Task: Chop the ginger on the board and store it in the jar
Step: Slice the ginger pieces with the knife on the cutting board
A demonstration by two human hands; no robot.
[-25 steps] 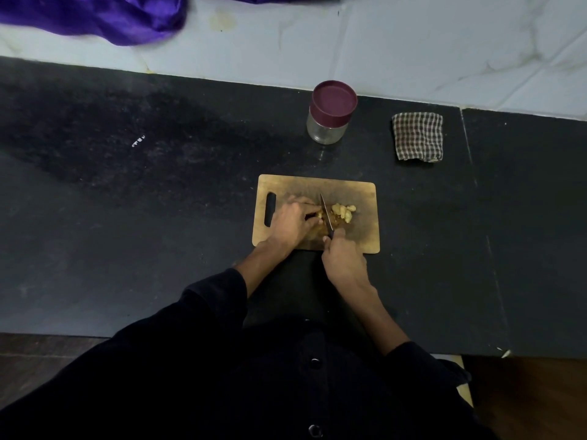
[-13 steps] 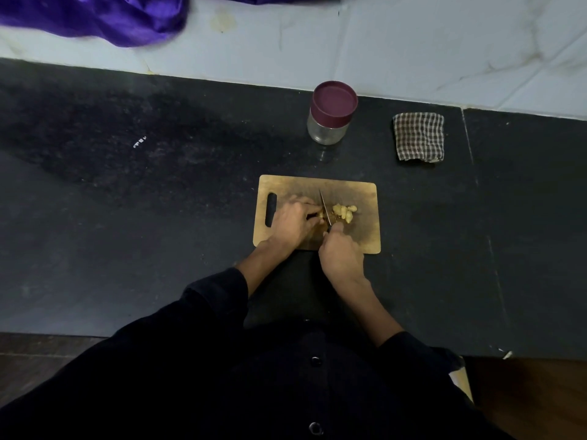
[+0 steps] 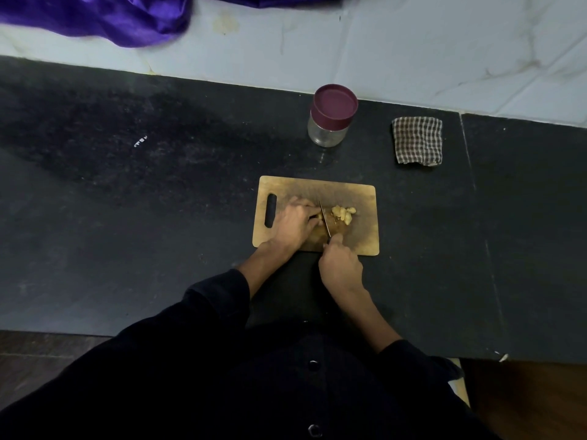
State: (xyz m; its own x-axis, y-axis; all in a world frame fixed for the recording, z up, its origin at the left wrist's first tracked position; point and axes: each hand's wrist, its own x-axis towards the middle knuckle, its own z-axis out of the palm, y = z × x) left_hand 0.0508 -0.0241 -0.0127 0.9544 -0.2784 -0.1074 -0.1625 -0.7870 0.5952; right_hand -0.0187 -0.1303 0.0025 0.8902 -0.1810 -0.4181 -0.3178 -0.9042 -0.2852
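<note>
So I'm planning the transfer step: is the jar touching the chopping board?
Apart. The head view shows bare dark counter between the jar and the chopping board's far edge.

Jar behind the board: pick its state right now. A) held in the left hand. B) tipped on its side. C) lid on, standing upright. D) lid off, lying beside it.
C: the jar stands upright on the counter with its maroon lid on, apart from both hands.

Pale yellow chopped ginger lay heaped mid-way on the wooden board, while the clear jar stood upright beyond it, maroon lid on.
</note>
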